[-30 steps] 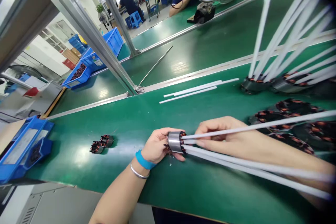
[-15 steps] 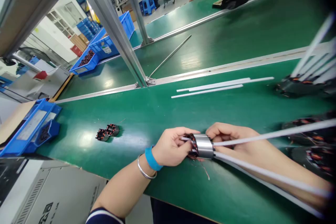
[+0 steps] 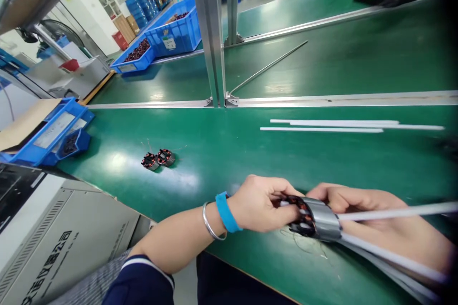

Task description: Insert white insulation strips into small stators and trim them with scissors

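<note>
Green counter (image 3: 214,152) stretches along a factory line. Near its front edge a motor core (image 3: 320,221) lies on its side between both hands, its axis running left to right. The left hand (image 3: 263,202) pinches the copper-wound end. The right hand (image 3: 358,200) curls around the far side, where white strips (image 3: 393,212) trail rightward.

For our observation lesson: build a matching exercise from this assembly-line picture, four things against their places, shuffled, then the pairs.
1 stator with white strips
2 two small stators
3 loose white strips
4 metal rod

A far belt, beyond the rail
B held between left hand and right hand
C near belt, right side
D near belt, left of the hands

Pairs: 1-B, 2-D, 3-C, 4-A
</note>
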Available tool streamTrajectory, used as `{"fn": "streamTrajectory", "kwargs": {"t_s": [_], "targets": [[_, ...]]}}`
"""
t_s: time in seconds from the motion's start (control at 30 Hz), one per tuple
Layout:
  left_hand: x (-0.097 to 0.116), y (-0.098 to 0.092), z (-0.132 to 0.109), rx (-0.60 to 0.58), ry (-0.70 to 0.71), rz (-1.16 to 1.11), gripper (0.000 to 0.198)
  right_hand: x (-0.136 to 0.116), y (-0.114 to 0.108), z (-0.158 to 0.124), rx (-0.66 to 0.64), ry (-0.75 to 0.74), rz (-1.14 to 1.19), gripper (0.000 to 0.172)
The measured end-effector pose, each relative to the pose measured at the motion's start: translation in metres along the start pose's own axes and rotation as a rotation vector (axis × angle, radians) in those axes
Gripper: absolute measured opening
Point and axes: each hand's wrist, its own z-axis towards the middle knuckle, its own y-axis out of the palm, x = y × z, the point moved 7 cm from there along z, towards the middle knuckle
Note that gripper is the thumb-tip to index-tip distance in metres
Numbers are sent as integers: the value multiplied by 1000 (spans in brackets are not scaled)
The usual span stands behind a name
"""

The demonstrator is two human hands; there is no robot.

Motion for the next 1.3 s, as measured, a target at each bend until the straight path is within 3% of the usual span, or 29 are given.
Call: {"fn": "streamTrajectory", "kwargs": {"t_s": [0.1, 0.27, 0.4, 0.53, 0.63, 0.87, 1.0, 1.17, 1.23, 1.3], "targets": [[-3, 0, -1, -2, 29, 50, 10, -1, 2, 1, -16, 35, 34, 50], [-7, 5, -2, -47, -38, -16, 21, -13, 2, 2, 60, 39, 12, 52], [-4, 4, -3, -149, -134, -58, 35, -15, 1, -1, 72, 45, 7, 53], [-5, 2, -5, -296, -262, -84, 38, -7, 1, -5, 8, 56, 62, 52], [-7, 0, -4, -331, -299, -133, 40, -4, 1, -7, -7, 53, 94, 50], [-19, -1, 2, -278, -313, -165, 39, -21, 3, -2, 64, 40, 68, 53], [-20, -2, 4, -263, -308, -177, 38, -16, 6, -1, 88, 61, 75, 56], [-20, -2, 8, -205, -252, -213, 39, -21, -2, -4, 15, 45, 2, 54], [-20, -5, 12, -140, -221, -222, 35, -34, -11, 0, -75, 8, -112, 46], [-17, -8, 14, -83, -203, -225, 35, -50, -26, 15, -79, -46, -370, 42]]}}
